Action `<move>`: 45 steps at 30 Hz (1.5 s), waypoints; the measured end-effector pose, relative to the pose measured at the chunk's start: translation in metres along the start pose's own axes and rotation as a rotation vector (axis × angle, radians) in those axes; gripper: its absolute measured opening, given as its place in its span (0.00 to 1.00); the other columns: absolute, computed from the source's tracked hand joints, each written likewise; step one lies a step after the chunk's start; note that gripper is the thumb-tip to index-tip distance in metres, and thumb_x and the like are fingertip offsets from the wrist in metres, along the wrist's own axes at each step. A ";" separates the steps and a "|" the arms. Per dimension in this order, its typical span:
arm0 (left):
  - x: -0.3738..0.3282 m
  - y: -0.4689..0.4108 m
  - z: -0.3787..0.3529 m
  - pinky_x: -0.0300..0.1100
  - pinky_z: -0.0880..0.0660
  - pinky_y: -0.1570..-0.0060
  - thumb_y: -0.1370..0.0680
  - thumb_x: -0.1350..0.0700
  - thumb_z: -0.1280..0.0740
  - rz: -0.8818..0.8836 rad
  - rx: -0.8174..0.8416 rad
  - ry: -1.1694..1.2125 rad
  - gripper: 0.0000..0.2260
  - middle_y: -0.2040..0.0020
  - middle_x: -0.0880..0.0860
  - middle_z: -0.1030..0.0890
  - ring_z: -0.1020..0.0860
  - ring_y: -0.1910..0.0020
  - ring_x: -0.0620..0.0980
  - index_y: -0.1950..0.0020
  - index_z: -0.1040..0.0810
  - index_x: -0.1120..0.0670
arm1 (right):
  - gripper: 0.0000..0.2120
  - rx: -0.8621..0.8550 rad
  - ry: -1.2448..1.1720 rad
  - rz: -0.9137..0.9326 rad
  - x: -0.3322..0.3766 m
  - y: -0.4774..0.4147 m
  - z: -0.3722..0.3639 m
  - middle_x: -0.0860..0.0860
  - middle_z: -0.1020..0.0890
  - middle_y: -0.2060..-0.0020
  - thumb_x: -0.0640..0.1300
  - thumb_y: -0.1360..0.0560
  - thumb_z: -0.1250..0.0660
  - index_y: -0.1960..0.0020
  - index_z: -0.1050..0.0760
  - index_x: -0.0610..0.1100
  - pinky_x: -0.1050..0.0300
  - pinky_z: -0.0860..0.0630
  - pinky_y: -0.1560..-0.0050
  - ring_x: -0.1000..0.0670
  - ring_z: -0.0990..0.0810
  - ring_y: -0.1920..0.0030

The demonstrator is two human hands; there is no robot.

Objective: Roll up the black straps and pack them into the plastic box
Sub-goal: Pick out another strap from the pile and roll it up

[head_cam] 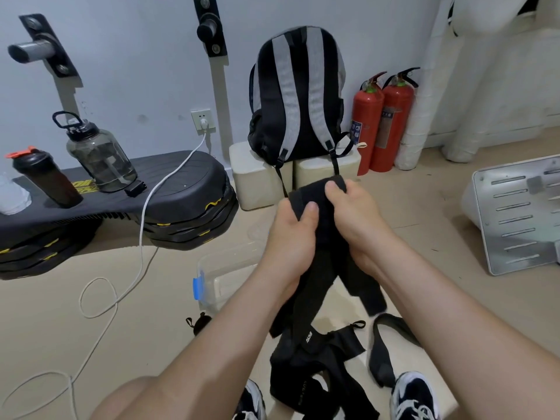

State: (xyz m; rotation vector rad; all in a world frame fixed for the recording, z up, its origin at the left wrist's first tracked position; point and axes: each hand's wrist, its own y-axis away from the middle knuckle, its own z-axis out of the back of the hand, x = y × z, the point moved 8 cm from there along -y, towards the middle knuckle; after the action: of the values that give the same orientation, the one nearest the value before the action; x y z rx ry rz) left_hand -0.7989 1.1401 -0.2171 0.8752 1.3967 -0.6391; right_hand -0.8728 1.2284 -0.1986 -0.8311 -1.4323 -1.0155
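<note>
Slackening either thumb probably lets the black fabric strap (306, 197), held in the grip of left hand (291, 237) and right hand (354, 219), unwind.

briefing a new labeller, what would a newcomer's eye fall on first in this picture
First the two hands at centre, left hand and right hand gripping a black strap whose ends hang down between the forearms. Next the grey and black backpack against the wall behind them, with two red fire extinguishers to its right. Below the hands, more loose straps lie on the floor near a clear plastic box.
</note>
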 end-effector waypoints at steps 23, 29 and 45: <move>-0.022 -0.011 0.018 0.46 0.22 0.61 0.26 0.60 0.36 -0.025 0.119 -0.353 0.09 0.59 0.51 0.19 0.22 0.65 0.48 0.50 0.21 0.49 | 0.11 0.553 0.229 -0.043 -0.013 0.037 -0.038 0.53 0.16 0.57 0.38 0.24 0.33 0.44 0.24 0.49 0.63 0.22 0.57 0.57 0.17 0.56; -0.029 -0.010 0.012 0.41 0.25 0.41 0.23 0.65 0.40 -0.075 0.218 -0.565 0.21 0.51 0.47 0.18 0.22 0.53 0.45 0.33 0.22 0.52 | 0.06 0.312 0.079 -0.122 -0.035 0.018 -0.024 0.44 0.16 0.58 0.35 0.20 0.36 0.49 0.21 0.42 0.50 0.18 0.52 0.45 0.16 0.56; -0.015 -0.024 0.041 0.44 0.27 0.41 0.22 0.63 0.38 -0.095 0.240 -0.885 0.21 0.41 0.48 0.22 0.24 0.43 0.48 0.31 0.26 0.47 | 0.13 0.505 0.165 -0.312 -0.022 0.011 -0.002 0.37 0.17 0.54 0.35 0.22 0.34 0.39 0.23 0.32 0.51 0.19 0.58 0.44 0.16 0.61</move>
State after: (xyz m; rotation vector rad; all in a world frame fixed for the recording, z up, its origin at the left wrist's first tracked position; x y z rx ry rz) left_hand -0.7974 1.0911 -0.2074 0.5824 0.5673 -1.1133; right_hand -0.8596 1.2323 -0.2188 -0.1565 -1.6073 -0.8665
